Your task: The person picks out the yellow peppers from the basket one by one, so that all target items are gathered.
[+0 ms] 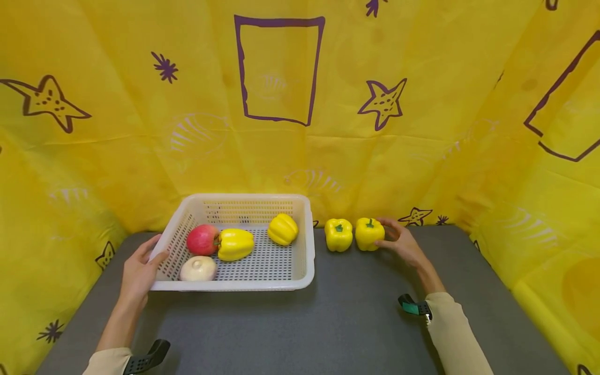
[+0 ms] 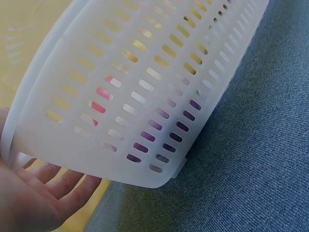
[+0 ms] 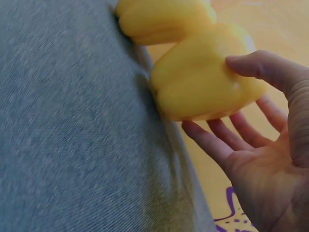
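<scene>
My left hand [image 1: 140, 271] grips the left rim of a white perforated plastic basket [image 1: 307, 250], thumb over the edge; its fingers [image 2: 72, 186] show beneath the rim in the left wrist view. Inside lie a red round fruit [image 1: 201, 239], a whitish round vegetable [image 1: 199, 269] and two yellow bell peppers, one on its side [image 1: 236, 245] beside the red fruit, one [image 1: 283, 229] near the right wall. Right of the basket, my right hand [image 1: 402, 244] holds another yellow bell pepper [image 3: 203, 77] between thumb and fingers. This pepper stands upright on the table, stem up.
Just left of the held pepper, another yellow bell pepper [image 1: 338, 235] stands between it and the basket. A dark grey cloth covers the table [image 1: 281, 333]. Yellow printed fabric [image 1: 281, 156] rises behind the table and along both sides.
</scene>
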Demonstrator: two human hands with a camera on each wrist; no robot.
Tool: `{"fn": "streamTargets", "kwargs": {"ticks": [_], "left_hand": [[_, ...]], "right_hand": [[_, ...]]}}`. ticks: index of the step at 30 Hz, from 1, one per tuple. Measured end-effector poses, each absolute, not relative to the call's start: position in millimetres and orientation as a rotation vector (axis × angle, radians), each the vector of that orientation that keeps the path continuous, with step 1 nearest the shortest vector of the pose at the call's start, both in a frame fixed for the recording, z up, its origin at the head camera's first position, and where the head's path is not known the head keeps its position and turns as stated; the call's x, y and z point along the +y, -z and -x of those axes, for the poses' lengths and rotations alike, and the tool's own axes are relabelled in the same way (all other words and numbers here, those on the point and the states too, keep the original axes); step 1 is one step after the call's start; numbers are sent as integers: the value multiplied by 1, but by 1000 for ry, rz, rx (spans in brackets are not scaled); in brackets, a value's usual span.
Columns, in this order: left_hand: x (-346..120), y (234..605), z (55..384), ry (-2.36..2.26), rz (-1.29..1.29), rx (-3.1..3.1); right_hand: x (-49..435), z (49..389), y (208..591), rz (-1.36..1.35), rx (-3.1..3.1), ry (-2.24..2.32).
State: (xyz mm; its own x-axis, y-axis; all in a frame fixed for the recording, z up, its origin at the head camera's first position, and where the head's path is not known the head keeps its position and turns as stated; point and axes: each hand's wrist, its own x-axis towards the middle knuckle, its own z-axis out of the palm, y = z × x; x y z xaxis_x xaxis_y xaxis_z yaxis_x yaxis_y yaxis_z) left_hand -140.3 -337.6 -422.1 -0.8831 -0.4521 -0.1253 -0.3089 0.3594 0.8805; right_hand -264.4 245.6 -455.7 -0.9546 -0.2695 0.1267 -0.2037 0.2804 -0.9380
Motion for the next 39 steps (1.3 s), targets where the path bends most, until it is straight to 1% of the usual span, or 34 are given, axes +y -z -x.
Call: {"fn": "streamTargets", "kwargs": {"ticks": [31,39], "left_hand": [[-339,423,140,1563,-671,-2447],[-339,424,140,1566,-680,-2439]], "right_hand": [[252,259,457,516,2523,1581],[252,257,446,555,2482,1589]]}}
